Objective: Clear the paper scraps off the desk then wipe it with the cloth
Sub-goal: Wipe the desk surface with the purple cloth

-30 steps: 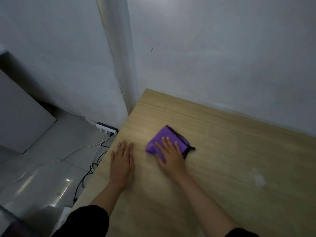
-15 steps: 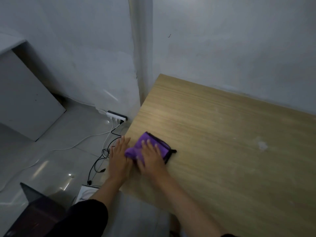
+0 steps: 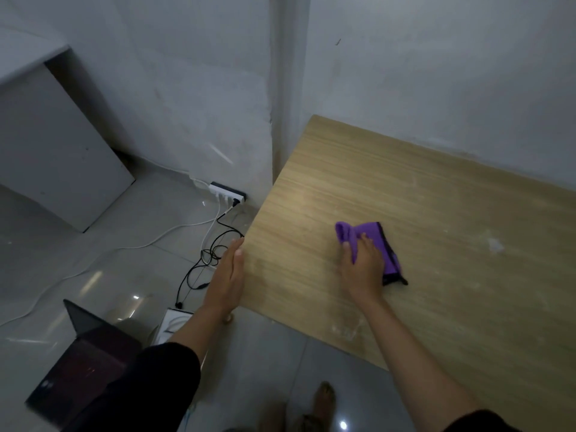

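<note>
Pressing down with relaxed fingers, the right hand [image 3: 363, 266] rests on the purple cloth [image 3: 378, 241] on the wooden desk [image 3: 452, 198], while at the cloth's 9 o'clock the left hand [image 3: 227, 275], fingers straight and holding nothing, lies against the desk's edge.

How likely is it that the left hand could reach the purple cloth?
Probably yes: the left hand rests at the edge of the desk, only bare wood lies between it and the cloth, though the right hand covers part.

No text, label or number can be read anywhere.
</note>
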### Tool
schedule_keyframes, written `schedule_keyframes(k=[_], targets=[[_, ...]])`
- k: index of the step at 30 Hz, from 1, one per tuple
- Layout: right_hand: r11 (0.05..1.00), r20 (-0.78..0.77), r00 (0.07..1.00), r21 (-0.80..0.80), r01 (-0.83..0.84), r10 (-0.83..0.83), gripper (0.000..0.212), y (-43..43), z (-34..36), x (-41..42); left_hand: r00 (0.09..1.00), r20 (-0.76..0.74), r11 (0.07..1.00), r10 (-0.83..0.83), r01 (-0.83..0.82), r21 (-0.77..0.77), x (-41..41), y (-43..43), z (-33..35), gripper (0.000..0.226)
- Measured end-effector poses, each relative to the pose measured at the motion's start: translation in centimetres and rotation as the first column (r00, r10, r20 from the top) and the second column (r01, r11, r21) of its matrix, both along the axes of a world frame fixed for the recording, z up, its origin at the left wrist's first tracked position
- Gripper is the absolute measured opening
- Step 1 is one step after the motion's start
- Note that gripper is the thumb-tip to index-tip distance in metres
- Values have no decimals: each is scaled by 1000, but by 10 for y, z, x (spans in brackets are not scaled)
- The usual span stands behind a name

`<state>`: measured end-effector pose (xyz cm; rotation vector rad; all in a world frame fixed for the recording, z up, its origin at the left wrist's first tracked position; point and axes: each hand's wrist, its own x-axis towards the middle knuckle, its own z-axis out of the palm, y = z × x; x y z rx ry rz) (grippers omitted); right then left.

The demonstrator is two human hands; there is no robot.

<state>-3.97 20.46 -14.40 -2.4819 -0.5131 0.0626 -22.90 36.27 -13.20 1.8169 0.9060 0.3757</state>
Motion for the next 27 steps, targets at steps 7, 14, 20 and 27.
schedule_keyframes(k=[7,14,20,27], targets=[[770,122,760,-89,-632,638,45,57,-17,-146,994,-29,995,103,-103,-4,-14,6,-7,68],[858,102,854,-135,-496,510,48,-38,-33,-78,930,-351,891,-107,247,382,-19,-8,-27,66],[1000,-35,999,-18,-3,2,56,-57,-17,0,968,-251,933,-24,111,341,-14,-9,-30,68],[693,169,672,-185,-697,721,41,52,-20,-97,981,-15,972,192,-188,141,2,4,-21,61]])
